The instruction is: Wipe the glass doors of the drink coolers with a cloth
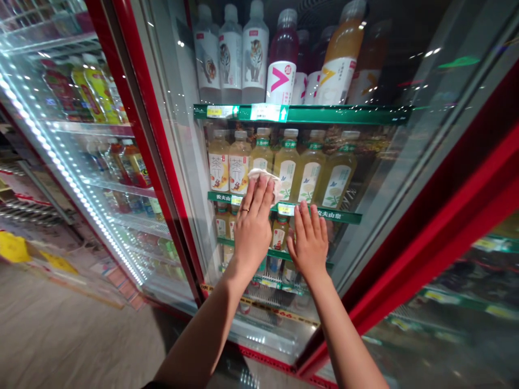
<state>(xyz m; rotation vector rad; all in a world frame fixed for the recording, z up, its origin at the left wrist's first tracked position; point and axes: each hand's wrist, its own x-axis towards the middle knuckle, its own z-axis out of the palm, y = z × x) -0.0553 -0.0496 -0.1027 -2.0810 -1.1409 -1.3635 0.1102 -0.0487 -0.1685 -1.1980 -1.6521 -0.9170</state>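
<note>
My left hand (254, 227), with a ring on one finger, presses a crumpled white cloth (277, 186) against the glass door (360, 162) of a drinks fridge. Its fingers lie over the cloth and hide part of it. To the right and slightly lower, my right hand (310, 240) is held flat at the same glass, fingers stretched out and nothing in it. Behind the pane, pale yellow tea bottles (311, 175) stand in a row on a green-edged shelf (340, 215), close to both hands.
Taller bottles (254, 54) with tiger labels fill the upper shelf, beside pink and orange drinks. Red door frames (156, 129) run along both sides. Another lit fridge with bottles (97, 86) stands at the left, above a grey floor (81, 324).
</note>
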